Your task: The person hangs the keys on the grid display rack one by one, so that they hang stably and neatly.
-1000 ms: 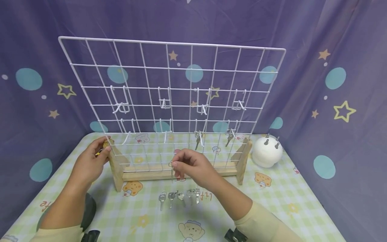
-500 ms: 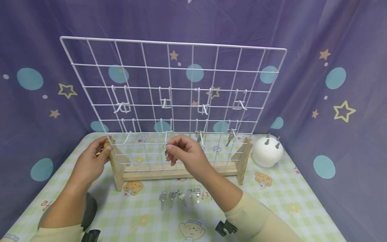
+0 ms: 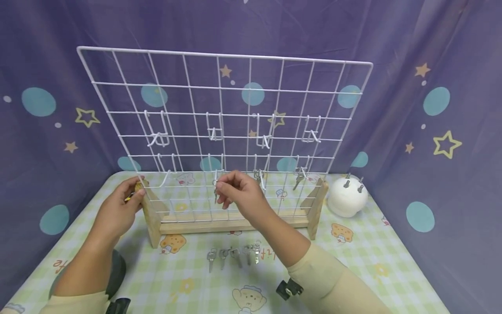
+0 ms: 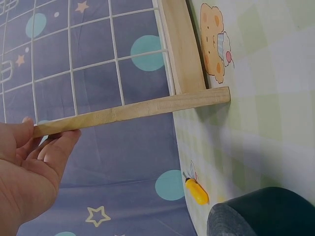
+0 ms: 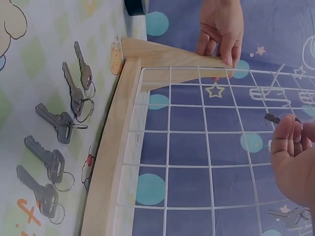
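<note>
My left hand (image 3: 117, 211) grips the upper end of the wooden side piece (image 4: 147, 107) of a white wire grid rack (image 3: 231, 89). In the head view my right hand (image 3: 244, 194) pinches a small key (image 3: 215, 197), which dangles below the fingertips. Those fingertips are right at the tip of a lower-row hook (image 3: 215, 175), second from the left. The right wrist view shows only the dark blade of the held key (image 5: 271, 118); its head is hidden by the fingers. Keys on rings hang from the two lower hooks further right, one key (image 3: 299, 179) at the far right.
Several loose keys (image 3: 211, 260) with rings lie in a row on the checked tablecloth before the rack. A white dome (image 3: 347, 198) with metal pegs stands right of it. By my left forearm are a dark green round object (image 4: 266, 216) and a yellow-handled tool (image 4: 197, 191).
My right hand has risen and shifted left with the key, from low before the grid up to the lower hook. My left hand has stayed on the wooden side piece.
</note>
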`<state>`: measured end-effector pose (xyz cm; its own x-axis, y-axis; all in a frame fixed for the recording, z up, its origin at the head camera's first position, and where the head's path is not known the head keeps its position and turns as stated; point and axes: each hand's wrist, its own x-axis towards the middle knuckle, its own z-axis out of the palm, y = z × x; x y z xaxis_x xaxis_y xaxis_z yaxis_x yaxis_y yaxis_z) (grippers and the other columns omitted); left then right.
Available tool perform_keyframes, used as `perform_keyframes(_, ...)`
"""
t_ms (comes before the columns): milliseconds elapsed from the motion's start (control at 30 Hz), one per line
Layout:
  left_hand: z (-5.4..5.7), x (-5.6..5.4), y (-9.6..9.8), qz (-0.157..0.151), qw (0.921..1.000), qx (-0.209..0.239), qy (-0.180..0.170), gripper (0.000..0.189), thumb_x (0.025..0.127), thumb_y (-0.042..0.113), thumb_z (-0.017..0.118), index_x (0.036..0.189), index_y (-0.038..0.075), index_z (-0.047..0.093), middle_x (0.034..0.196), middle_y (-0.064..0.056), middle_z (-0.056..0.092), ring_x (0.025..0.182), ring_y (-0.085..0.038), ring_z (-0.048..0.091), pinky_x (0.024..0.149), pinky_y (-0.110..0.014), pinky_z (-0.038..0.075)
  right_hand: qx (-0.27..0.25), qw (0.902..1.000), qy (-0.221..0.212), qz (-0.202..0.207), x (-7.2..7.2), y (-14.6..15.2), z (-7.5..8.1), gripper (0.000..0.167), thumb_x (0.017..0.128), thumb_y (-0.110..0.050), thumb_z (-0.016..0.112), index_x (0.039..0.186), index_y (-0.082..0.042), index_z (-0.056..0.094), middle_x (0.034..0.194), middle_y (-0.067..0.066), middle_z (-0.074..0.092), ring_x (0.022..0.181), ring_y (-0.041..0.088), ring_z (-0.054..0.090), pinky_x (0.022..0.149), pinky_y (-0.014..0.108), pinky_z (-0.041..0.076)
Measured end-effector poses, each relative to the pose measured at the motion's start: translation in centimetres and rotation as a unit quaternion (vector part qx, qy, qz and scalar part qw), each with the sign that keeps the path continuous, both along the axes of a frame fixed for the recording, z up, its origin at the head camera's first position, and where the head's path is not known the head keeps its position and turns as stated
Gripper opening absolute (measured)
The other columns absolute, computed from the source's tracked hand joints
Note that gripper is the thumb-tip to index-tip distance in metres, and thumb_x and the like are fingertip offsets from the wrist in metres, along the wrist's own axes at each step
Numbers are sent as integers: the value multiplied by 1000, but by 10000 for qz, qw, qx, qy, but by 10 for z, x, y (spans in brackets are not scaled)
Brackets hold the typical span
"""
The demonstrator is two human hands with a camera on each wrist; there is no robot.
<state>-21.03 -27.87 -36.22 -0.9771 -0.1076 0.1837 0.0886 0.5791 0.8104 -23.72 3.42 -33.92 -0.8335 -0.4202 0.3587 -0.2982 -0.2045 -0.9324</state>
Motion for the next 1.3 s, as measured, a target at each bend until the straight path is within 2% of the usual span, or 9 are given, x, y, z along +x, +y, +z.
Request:
perform_keyframes(267,0,0,0,32,10000,-4,-42,58,106,38,37,155,7,26,153,-23,36,129,-42,48,89,-13,54,-90,9995,-193,-235,-12,-5,-3,18,96,-16,64,100,1,60,83,7,62,70,18,63,58,25,59)
perform_keyframes(467,0,0,-1,1,10000,-3,-87,59,106,38,36,155,8,25,155,-23,34,130,-43,47,91,-17,54,-206,9985,-307,-406,-15,-8,-2,18,96,-14,64,101,2,59,81,9,63,67,18,64,54,25,59)
perform_keyframes(833,-1,0,-1,22,10000,-34,-46,59,106,38,37,155,7,25,154,-23,35,130,-43,47,93,-20,54,25,9958,-191,-896,-19,-12,-3,18,95,-18,66,101,-2,61,77,13,65,59,18,64,48,31,59)
perform_keyframes(1100,-1,1,0,26,10000,-53,-24,58,106,37,37,155,7,26,153,-23,37,129,-42,48,91,-16,55,318,9965,189,-748,-15,-3,-13,19,97,-21,64,99,-3,59,78,11,63,62,19,63,51,31,59)
perform_keyframes(1200,-1,1,0,57,10000,-78,-3,58,106,37,37,155,8,27,152,-22,39,129,-42,49,89,-13,55,688,9955,355,-553,-11,5,-18,18,98,-23,62,98,-5,59,79,10,63,65,20,63,53,34,60)
perform_keyframes(1300,-1,0,0,87,9999,-82,-7,58,106,38,37,155,9,27,152,-22,39,129,-42,49,88,-12,55,1278,9906,464,-152,-9,16,-23,16,99,-25,60,100,-9,60,81,13,64,68,23,63,56,41,60)
